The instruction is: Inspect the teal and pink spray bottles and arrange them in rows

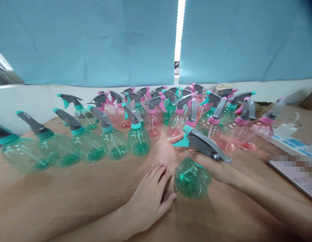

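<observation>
My right hand (pixel 208 163) is wrapped round the neck of a green spray bottle (pixel 192 179), just under its grey and teal trigger head. The bottle leans slightly, and green shows in its lower part. My left hand (pixel 153 191) lies flat on the wooden table (pixel 95 201) to the left of that bottle, fingers stretched out and holding nothing. Beyond the left hand stands a row of green spray bottles, the nearest being one with a teal collar (pixel 138 141). Pink spray bottles (pixel 152 124) stand farther back in the middle and at right.
More green and pink bottles crowd the table's far side. At right are a white power strip (pixel 284 143) with a plugged-in charger (pixel 285 130) and a flat device (pixel 294 178), partly pixelated. Blue cloth (pixel 95 43) hangs behind, with a bright light strip (pixel 180 30).
</observation>
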A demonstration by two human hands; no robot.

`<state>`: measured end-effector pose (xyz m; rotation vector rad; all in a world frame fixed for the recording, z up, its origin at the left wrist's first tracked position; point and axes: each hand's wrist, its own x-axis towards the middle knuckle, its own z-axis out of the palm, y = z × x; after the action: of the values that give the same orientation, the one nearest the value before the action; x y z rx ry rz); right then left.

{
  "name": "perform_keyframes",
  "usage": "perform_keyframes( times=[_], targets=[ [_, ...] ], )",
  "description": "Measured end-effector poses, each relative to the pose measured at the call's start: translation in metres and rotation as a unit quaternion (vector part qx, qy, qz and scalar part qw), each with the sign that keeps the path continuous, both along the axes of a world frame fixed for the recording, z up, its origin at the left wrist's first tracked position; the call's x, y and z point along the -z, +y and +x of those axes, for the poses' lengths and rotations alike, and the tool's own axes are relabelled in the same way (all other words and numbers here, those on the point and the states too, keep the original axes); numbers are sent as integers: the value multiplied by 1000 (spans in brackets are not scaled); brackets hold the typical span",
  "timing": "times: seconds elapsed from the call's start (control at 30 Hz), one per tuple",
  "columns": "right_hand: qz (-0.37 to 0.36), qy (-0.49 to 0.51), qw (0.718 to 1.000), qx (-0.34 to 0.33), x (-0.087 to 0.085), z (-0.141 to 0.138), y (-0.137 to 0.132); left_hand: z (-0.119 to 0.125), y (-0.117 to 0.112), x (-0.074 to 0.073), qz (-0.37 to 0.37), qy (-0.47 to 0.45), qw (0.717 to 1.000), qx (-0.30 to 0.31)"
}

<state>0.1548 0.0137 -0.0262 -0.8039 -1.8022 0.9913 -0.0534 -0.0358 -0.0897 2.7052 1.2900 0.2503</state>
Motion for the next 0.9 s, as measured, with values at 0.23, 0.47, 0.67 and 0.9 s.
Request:
perform_keyframes(
  times=[0.23, 0.47, 0.67, 0.9],
  targets=[
    [3, -19, 1000, -23, 2, 3, 2, -2, 0, 4, 18, 1, 1000, 5],
    [3, -10, 1000, -23, -2, 1, 0, -2, 0, 4, 27, -8, 1000, 2],
    [20, -5, 1000, -21, -3, 2, 1, -2, -1, 3, 17, -8, 1000, 2],
    [0, -39, 999, -2, -3, 3, 0, 0, 0, 0, -8, -23, 1000, -5]
  ],
)
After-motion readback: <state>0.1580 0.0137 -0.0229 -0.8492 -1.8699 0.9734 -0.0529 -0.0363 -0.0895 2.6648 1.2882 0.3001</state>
